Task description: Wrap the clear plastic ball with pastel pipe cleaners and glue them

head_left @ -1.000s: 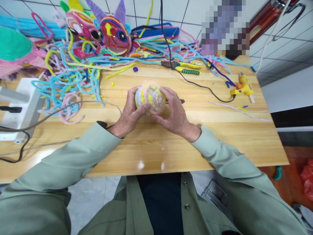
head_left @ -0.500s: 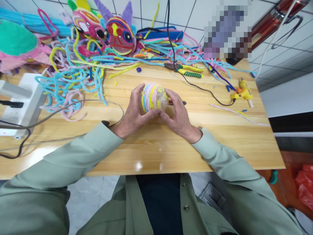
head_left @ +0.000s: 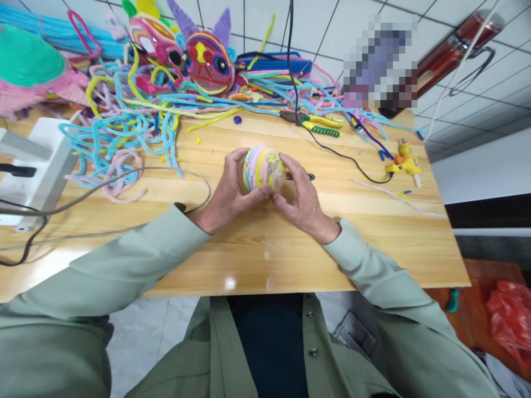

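Observation:
A rounded ball (head_left: 262,167) with pink, yellow and blue stripes is between my hands over the wooden table (head_left: 249,260). Its right side looks clear, with yellow bits on it. My left hand (head_left: 233,190) wraps the ball's left side, thumb along the near edge. On the right side, my right hand (head_left: 301,200) grips it with curved fingers, its thumb close to the left thumb. A small dark object (head_left: 311,177) lies partly hidden behind my right hand.
Tangled pipe cleaners (head_left: 145,130) and colourful masks (head_left: 209,63) line the back. Pliers (head_left: 317,124), a yellow glue gun (head_left: 404,165) and its cable lie to the right. A white power strip (head_left: 45,166) stands at the left.
The ball has turned slightly between my hands, its striped part shifting a little. The view has moved slightly, so the glue gun and table edge appear further left. Both hands keep their hold.

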A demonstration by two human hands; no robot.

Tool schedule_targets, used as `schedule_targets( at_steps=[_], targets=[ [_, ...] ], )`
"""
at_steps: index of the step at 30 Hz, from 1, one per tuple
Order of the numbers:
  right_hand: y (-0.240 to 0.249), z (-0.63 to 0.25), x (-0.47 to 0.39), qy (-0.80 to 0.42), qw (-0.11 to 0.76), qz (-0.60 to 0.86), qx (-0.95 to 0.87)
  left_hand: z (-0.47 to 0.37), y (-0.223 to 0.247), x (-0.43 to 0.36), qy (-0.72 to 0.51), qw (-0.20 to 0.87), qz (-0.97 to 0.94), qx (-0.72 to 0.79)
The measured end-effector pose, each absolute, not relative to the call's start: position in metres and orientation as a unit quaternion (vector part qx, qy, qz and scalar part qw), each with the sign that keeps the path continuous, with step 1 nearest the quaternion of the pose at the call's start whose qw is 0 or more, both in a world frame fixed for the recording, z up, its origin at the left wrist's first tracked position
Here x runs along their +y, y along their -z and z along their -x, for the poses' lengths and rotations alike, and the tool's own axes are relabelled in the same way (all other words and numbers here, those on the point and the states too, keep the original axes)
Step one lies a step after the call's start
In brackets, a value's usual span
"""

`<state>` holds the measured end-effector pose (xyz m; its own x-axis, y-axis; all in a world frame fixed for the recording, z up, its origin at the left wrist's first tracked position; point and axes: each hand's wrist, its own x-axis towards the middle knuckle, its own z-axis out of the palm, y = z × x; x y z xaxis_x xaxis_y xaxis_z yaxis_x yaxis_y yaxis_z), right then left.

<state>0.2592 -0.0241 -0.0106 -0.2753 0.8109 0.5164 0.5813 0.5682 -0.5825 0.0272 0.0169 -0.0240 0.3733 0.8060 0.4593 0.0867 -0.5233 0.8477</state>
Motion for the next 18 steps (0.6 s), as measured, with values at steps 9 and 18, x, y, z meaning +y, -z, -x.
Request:
schedule_targets(
  at_steps=[9, 18],
  targets=[
    [0.0055, -0.2567, -0.0261, -0.137, 0.401, 0.448, -0.787, -0.0215, 0.021, 0.0143, -0.447, 0.357, -0.747, 0.338],
    [0.0047, -0.2555, -0.0277, -0.142, 0.394, 0.44, -0.795, -0.0193, 0.0178, 0.0144, -0.453, 0.361, -0.74, 0.342]
  ],
)
